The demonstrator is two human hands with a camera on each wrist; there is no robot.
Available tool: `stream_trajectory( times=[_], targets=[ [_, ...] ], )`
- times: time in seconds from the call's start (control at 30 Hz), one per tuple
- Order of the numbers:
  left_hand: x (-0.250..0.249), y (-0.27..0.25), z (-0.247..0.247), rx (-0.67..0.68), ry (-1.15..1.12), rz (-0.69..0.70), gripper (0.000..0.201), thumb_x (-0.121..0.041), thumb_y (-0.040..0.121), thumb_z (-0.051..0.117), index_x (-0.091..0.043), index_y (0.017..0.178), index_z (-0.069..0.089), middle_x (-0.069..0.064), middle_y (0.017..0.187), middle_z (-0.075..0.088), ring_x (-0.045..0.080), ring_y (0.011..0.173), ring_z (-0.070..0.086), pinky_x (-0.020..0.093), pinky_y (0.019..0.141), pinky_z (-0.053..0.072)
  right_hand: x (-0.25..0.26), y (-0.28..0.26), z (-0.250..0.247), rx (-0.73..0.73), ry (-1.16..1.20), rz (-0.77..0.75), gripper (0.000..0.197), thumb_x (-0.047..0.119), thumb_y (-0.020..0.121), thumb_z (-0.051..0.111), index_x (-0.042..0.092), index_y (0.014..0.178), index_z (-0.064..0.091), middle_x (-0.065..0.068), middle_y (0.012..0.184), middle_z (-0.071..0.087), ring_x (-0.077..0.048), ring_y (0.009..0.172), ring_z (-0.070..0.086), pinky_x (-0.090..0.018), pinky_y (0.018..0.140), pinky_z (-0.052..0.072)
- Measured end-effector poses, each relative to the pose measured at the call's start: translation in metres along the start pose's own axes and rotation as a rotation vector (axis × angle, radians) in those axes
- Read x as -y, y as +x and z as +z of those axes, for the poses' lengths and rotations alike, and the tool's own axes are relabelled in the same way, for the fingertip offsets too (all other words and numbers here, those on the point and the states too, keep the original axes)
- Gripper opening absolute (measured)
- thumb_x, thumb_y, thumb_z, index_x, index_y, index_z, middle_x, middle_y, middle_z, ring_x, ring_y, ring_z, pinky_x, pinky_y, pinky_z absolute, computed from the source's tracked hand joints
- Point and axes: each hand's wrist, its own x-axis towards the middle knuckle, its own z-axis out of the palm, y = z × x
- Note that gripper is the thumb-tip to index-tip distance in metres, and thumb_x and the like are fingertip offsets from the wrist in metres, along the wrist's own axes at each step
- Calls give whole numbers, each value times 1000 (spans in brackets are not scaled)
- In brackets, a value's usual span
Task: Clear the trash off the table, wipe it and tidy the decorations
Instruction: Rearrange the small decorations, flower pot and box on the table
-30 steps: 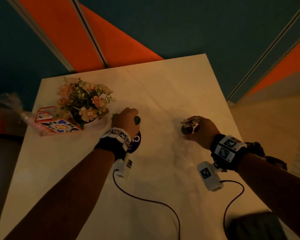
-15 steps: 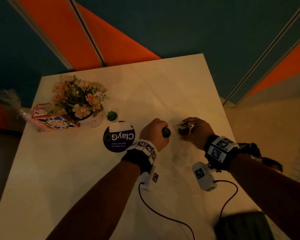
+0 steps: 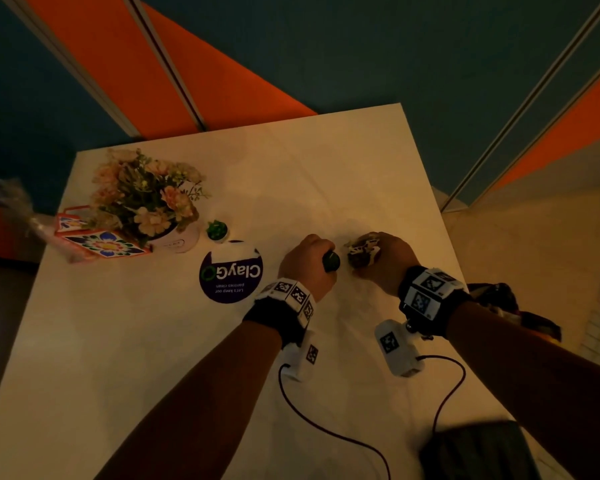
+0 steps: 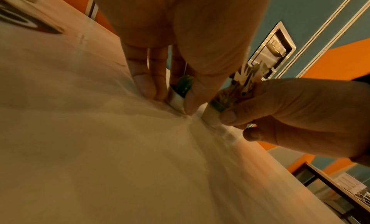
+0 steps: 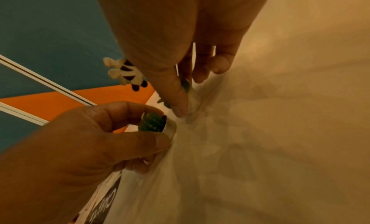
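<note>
Fingers of the left hand pinch a tiny cactus pot by its white base, thumb on one side and fingertips on the other, the pot sitting on the surface near its middle. Right hand just beside it grips a second small pot with a striped leafy plant (pale with dark marks), thumb and fingers curled round its base, also down on the surface. Both pots nearly touch. Further left: round purple ClayGo sticker, another mini green plant, white vase holding peach flowers, floral patterned box at the edge.
</note>
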Motion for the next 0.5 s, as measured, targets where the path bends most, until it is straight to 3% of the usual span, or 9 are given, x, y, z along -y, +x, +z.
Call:
stream_trajectory(
  times=[0.17, 0.3, 0.4, 0.5],
  targets=[
    [4, -5, -9, 32, -69, 15, 65, -17, 74, 74, -21, 134, 49, 2, 133, 46, 24, 117, 54, 35, 99, 46, -4, 2, 1, -10, 14, -22, 60, 16, 66, 82, 16, 122, 59, -6, 122, 61, -24, 113, 56, -36, 100, 45],
    [40, -11, -47, -87, -68, -51, 57, -12, 76, 69, -18, 131, 52, 3, 135, 43, 24, 116, 52, 31, 98, 44, -12, -7, -8, -27, 22, -60, 57, 13, 66, 84, 17, 117, 60, -2, 107, 56, -18, 84, 48, -28, 79, 41],
    [80, -12, -81, -235, 71, -195, 49, -8, 82, 60, -15, 130, 52, 4, 137, 41, 25, 119, 49, 34, 99, 43, -18, -28, -18, -78, 19, -104, 53, 10, 69, 82, 20, 114, 57, 3, 109, 53, -21, 71, 49, -27, 71, 41],
    [108, -8, -98, -174, 249, -261, 56, -4, 83, 56, -16, 136, 44, 4, 143, 35, 25, 132, 35, 38, 103, 39, -24, -58, -27, -118, 58, -119, 37, 10, 73, 79, 23, 100, 58, 3, 98, 56, -17, 64, 49, -20, 59, 38]
  ],
)
